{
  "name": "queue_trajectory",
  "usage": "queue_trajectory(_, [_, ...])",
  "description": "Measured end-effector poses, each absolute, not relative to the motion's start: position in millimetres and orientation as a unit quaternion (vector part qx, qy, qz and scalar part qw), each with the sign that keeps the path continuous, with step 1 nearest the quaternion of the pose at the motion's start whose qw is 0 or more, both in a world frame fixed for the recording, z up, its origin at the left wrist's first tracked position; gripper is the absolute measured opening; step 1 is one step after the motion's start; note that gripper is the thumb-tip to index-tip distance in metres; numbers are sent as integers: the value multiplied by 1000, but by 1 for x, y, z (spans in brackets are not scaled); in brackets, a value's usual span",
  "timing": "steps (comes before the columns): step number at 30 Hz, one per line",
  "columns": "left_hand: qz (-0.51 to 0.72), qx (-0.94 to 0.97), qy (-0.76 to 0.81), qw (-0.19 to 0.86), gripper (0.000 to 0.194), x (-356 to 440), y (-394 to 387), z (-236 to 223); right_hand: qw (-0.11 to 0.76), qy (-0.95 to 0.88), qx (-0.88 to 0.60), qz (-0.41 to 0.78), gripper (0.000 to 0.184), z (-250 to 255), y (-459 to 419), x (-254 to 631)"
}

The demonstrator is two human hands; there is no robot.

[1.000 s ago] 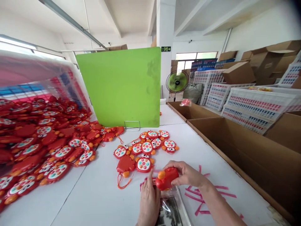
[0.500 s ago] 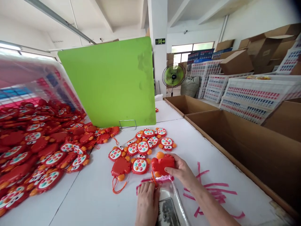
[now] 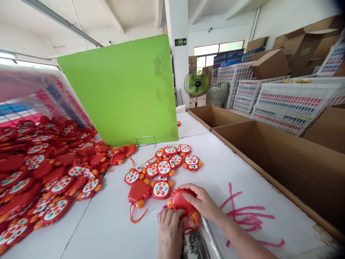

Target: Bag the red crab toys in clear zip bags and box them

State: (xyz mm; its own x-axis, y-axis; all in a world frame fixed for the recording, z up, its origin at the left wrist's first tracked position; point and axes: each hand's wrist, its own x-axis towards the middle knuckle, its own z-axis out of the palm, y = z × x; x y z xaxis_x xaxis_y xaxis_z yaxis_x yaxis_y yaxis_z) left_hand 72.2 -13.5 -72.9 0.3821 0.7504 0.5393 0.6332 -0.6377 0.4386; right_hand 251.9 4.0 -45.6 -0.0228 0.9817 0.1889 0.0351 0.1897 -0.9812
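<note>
fingers (image 3: 192, 191) of both hands (image 3: 188, 212) clasp a red toy crab (image 3: 180, 201).

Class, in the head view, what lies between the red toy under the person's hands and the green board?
In the head view, a cluster of red crab-shaped toys lies between the held toy and the green board.

This was a factory packing room: cartons (image 3: 280, 162) stood at 3 o'clock, crates (image 3: 285, 100) at 2 o'clock, and red toys (image 3: 32, 180) heaped at 9 o'clock.
</note>
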Motion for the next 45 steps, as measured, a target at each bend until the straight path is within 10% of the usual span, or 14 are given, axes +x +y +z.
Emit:
queue_trajectory(13, [342,796,454,208,21,76,-16,-56,448,-665,-527,283,35,-38,0,252])
queue_trajectory(20, [305,720,508,361,15,75,-10,-44,261,-635,-683,250,39,-33,-33,261])
queue_trajectory(36, [382,707,520,289,19,67,-33,-22,552,-494,-530,412,49,-46,-51,229])
queue_trajectory(41, [472,509,558,455,69,54,-35,-28,590,-454,-511,429,50,-36,-57,234])
queue_trajectory(45, [413,450,544,575,69,57,-37,-19,591,-450,-514,429,49,-34,-59,235])
